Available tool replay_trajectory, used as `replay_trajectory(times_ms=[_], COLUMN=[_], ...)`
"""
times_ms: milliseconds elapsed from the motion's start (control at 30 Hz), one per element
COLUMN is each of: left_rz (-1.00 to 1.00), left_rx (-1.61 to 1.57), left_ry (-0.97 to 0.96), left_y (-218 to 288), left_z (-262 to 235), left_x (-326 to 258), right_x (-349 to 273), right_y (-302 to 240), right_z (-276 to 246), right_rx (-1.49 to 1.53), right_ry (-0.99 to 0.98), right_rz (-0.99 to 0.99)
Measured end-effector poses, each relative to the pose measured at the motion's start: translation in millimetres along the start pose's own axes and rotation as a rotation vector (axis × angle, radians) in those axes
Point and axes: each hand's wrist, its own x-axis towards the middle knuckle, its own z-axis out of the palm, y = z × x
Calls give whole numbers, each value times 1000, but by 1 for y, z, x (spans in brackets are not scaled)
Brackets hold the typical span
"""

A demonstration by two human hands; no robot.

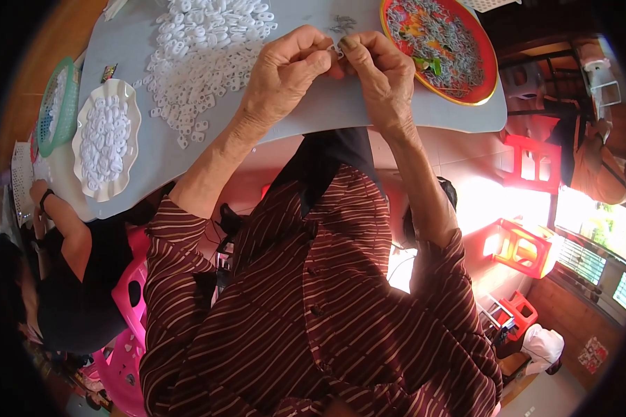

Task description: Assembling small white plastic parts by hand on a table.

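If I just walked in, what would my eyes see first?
Probably the big pile of small white pieces on the left of the grey table. Then the round red tray of grey bits, at the far right. Between them, the left hand and right hand meet around something small and pale.

1. A pink plastic chair (118,365) with cut-outs, over here.
2. Someone in black (83,299), just left of that chair.
3. Red plastic stools (541,183), well to the chair's right.
4. A bright window (586,263), farther right of the chair.
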Motion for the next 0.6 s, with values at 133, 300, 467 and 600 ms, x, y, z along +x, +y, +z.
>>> replay_trajectory(times_ms=[133,300,467,600], left_rz=[-15,24,54,49], left_rx=[-85,-137,-108,-88], left_ry=[36,54,84,148], left_y=[-3,-5,-7,-9], left_z=[3,5,4,1], left_x=[1,-1,0,3], right_x=[-1,-3,-1,0], right_y=[-2,-1,-2,-3], right_z=[1,1,3,8], right_rx=[-66,87,107,176], right_ry=[13,-62,-65,-67], right_rz=[-14,-13,2,-21])
